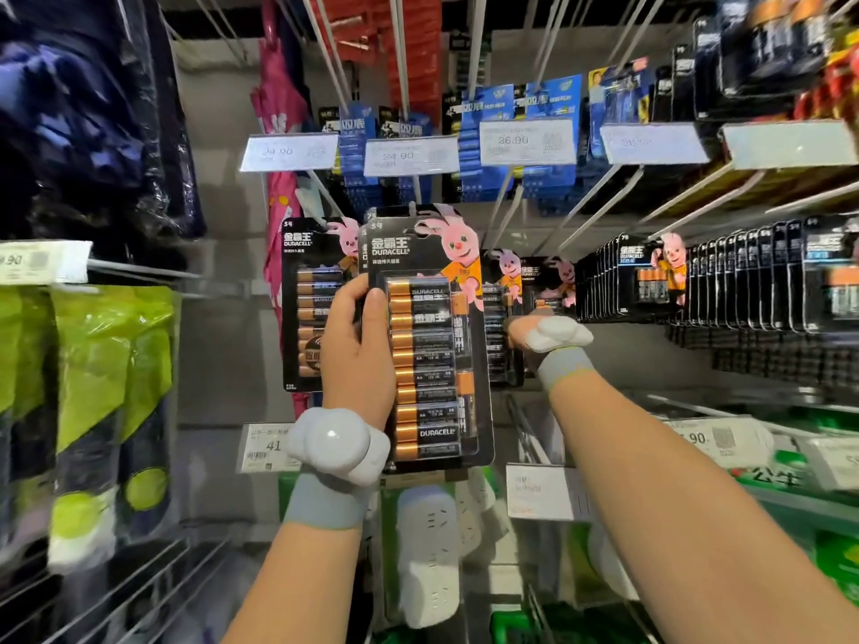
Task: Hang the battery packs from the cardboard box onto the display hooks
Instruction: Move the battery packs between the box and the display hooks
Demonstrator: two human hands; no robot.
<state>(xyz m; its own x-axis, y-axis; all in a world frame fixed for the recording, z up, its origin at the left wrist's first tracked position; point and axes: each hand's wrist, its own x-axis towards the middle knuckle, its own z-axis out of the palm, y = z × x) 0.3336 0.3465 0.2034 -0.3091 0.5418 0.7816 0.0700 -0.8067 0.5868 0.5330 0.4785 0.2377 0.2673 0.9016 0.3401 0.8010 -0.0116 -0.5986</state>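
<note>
My left hand (358, 346) grips a black Duracell battery pack (427, 337) by its left edge and holds it upright in front of the display. The pack's top edge sits at the tip of a thin metal hook (413, 202). A second pack shows just behind the held one. My right hand (523, 330) reaches past the pack's right edge toward hanging Duracell packs (506, 290); its fingers are mostly hidden. Another large Duracell pack (307, 299) hangs just left of the held one. The cardboard box is out of view.
Blue battery packs (511, 146) and price tags (409, 155) hang on the row above. Dense rows of black packs (725, 281) fill the hooks at right. Green bagged goods (107, 364) hang at left. White power strips (427, 550) sit below.
</note>
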